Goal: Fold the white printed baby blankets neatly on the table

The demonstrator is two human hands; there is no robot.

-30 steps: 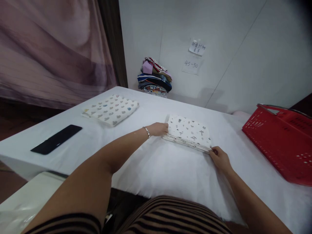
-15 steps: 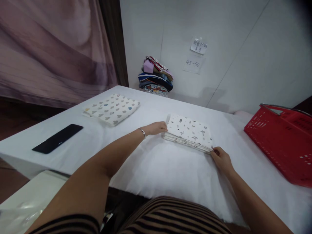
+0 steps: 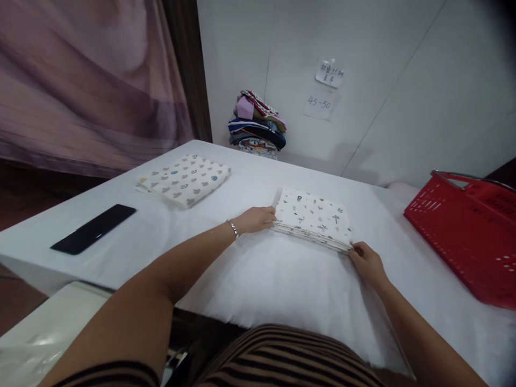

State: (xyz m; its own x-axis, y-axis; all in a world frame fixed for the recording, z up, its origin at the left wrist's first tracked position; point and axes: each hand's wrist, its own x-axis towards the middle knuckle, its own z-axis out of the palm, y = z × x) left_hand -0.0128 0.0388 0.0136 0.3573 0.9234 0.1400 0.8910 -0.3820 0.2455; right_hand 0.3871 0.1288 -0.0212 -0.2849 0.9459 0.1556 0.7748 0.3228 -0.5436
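Observation:
A folded white cloth point(image 3: 312, 215) with small grey plant and animal prints lies in layers on the white-covered table. My left hand point(image 3: 258, 219), with a bracelet at the wrist, grips its near left corner, fingers closed on the edge. At the near right corner, my right hand point(image 3: 366, 262) pinches the layers between thumb and fingers. A second folded cloth point(image 3: 185, 180), white with grey and blue shapes, rests farther left, touched by neither hand.
A black flat object point(image 3: 94, 228) lies at the table's left. On the right stands a red basket point(image 3: 463, 236) with a metal handle. A pile of folded clothes point(image 3: 258, 126) is behind the table by the wall, below paper signs point(image 3: 318, 103).
My left hand has shifted slightly down along the cloth's left edge, and its fingers are more stretched along the corner. My right hand has hardly moved.

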